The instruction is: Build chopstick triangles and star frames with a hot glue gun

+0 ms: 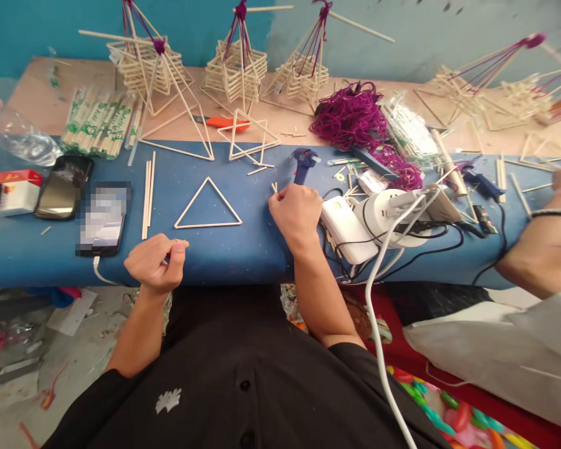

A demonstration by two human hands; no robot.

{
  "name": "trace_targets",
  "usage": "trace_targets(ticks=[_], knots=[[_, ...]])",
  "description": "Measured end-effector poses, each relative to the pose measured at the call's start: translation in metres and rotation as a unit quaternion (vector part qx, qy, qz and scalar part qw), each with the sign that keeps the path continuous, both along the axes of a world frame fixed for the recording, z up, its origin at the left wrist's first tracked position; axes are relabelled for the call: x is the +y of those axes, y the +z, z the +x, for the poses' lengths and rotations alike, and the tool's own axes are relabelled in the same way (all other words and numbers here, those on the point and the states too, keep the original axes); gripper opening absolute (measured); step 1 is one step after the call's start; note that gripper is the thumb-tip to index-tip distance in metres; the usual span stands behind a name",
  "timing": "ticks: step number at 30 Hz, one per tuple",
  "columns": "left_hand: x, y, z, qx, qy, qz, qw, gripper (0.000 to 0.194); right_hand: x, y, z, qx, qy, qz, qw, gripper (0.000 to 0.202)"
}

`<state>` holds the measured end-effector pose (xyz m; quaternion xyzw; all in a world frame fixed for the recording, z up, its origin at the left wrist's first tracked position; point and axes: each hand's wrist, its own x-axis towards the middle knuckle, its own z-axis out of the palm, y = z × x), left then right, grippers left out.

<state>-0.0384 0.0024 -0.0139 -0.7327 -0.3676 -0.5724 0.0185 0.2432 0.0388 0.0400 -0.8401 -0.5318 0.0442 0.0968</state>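
My left hand (155,263) is closed near the table's front edge, thumb against the curled fingers; a small pale tip shows at the thumb, too small to name. My right hand (298,215) is closed around the handle of a blue glue gun (303,163), whose head points up and away from me. Between my hands, a triangle of thin wooden sticks (224,199) lies flat on the blue table cover (257,249). Loose sticks (148,193) lie side by side above my left hand. Small stick ends (274,186) show beside my right hand's fingers.
Phones (103,218) lie at left. A white power bank (348,227), a round power socket (388,215) and cables are right of my right hand. Purple yarn (350,118) and stick structures (236,68) stand along the back. Another person's arm (540,249) reaches in at right.
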Motion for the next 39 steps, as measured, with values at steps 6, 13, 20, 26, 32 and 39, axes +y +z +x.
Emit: trace_targets(ticks=[6, 13, 20, 26, 32, 39], knots=[[0.002, 0.008, -0.001, 0.026, -0.008, -0.023, 0.999, 0.028, 0.004, 0.004, -0.003, -0.009, 0.004, -0.034, 0.999, 0.035], [-0.002, 0.018, 0.003, 0.071, 0.008, -0.073, 0.995, 0.036, 0.002, 0.001, -0.004, -0.018, 0.013, -0.041, 0.999, 0.030], [0.008, 0.061, -0.017, 0.132, 0.198, -0.298, 0.924, 0.019, -0.010, -0.027, 0.001, -0.013, 0.013, 0.119, 0.993, 0.024], [0.040, 0.079, -0.017, 0.283, 0.313, -0.443, 0.791, 0.030, -0.018, -0.042, 0.006, 0.012, 0.019, 0.177, 0.984, 0.027], [0.056, 0.089, 0.000, 0.373, 0.333, -0.494, 0.711, 0.036, -0.020, -0.045, 0.009, 0.012, 0.020, 0.182, 0.983, 0.029], [0.070, 0.086, 0.007, 0.396, 0.353, -0.474, 0.703, 0.036, -0.022, -0.045, 0.009, 0.037, 0.062, 0.246, 0.967, 0.036]])
